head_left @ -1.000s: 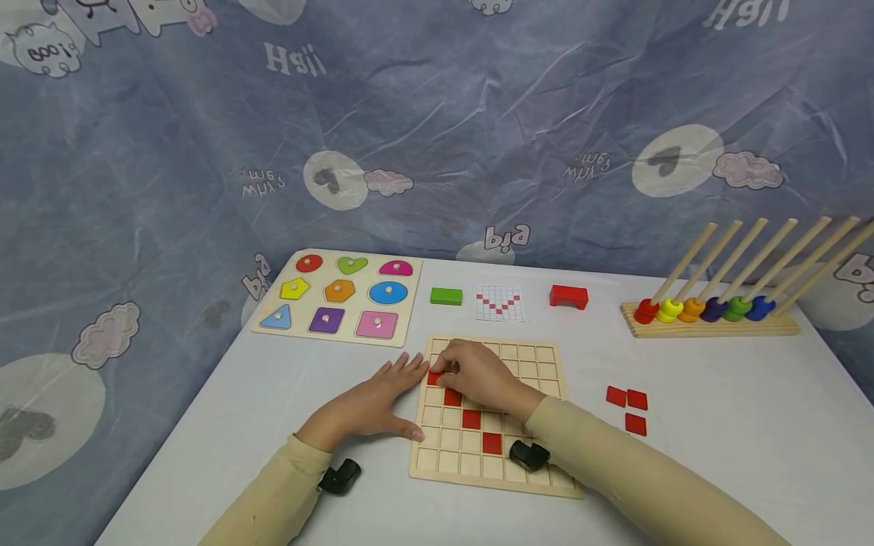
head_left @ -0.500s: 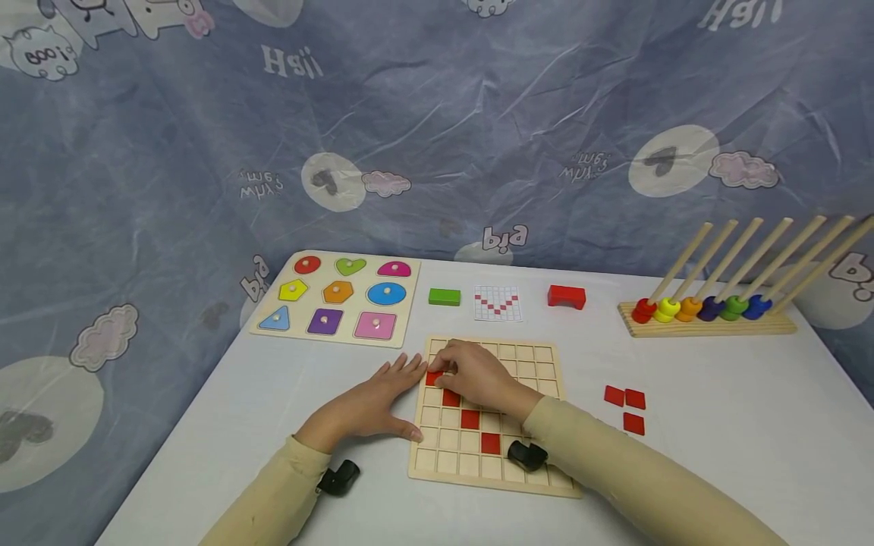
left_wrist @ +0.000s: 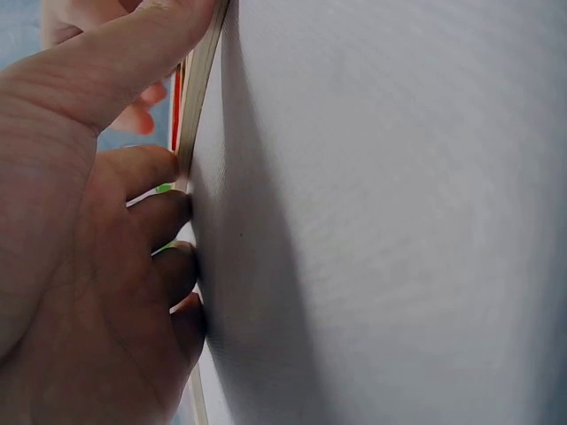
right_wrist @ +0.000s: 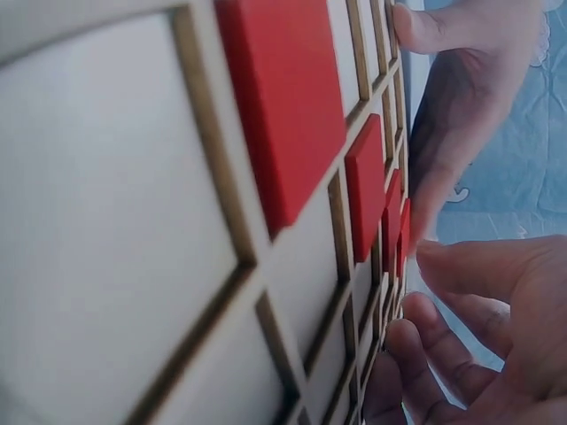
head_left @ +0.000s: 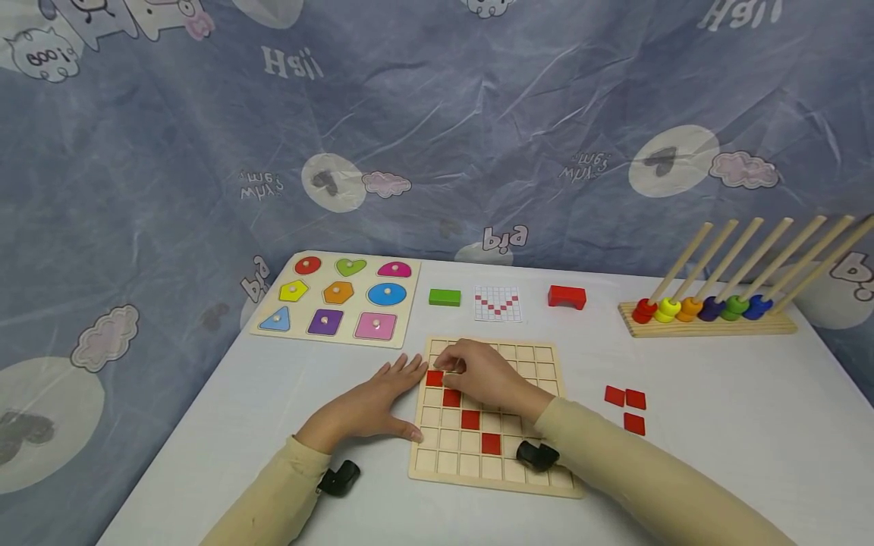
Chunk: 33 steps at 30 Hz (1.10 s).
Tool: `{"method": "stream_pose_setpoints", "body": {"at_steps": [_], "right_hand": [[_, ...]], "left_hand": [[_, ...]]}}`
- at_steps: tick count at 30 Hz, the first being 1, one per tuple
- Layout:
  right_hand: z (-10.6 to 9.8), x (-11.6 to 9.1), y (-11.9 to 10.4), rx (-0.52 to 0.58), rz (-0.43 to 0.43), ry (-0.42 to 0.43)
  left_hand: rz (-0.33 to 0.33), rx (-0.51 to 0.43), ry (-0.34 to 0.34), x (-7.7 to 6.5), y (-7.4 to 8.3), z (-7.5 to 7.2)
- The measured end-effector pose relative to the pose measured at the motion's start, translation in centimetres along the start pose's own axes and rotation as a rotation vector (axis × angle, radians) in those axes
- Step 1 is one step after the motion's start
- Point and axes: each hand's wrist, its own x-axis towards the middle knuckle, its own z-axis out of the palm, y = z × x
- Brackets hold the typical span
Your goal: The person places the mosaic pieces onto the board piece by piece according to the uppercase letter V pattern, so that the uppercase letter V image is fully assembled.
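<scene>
A wooden grid board (head_left: 447,461) lies on the table. Red square tiles (head_left: 470,419) sit in its cells in a slanting row, up to the end tile (head_left: 435,378) at the left edge. My right hand (head_left: 485,375) hovers over the upper left of the board, just right of that end tile. Its thumb and index finger stand apart with nothing between them, as the right wrist view also shows. My left hand (head_left: 369,402) lies with fingers spread on the table, thumb and fingertips at the board's left edge.
Three loose red tiles (head_left: 634,423) lie right of the board. Behind it are a green block (head_left: 445,297), a pattern card (head_left: 498,303) and a red arch block (head_left: 567,296). A shape puzzle (head_left: 410,315) stands back left, a peg rack (head_left: 710,326) back right.
My right hand has let go of the end tile and shifted slightly right, leaving the tile in its cell in full sight. The left hand stays in place.
</scene>
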Motion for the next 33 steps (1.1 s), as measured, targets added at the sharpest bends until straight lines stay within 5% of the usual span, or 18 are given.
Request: {"method": "stream_pose_setpoints", "body": {"at_steps": [15, 33], "right_hand": [[-1.3, -2.6, 0.7, 0.015, -0.087, 0.014], [-4.0, -7.5, 2.6, 0.010, -0.040, 0.015]], "left_hand": [[-0.004, -0.007, 0.007, -0.1, 0.0, 0.0], [0.003, -0.012, 0.006, 0.0, 0.0, 0.1]]}}
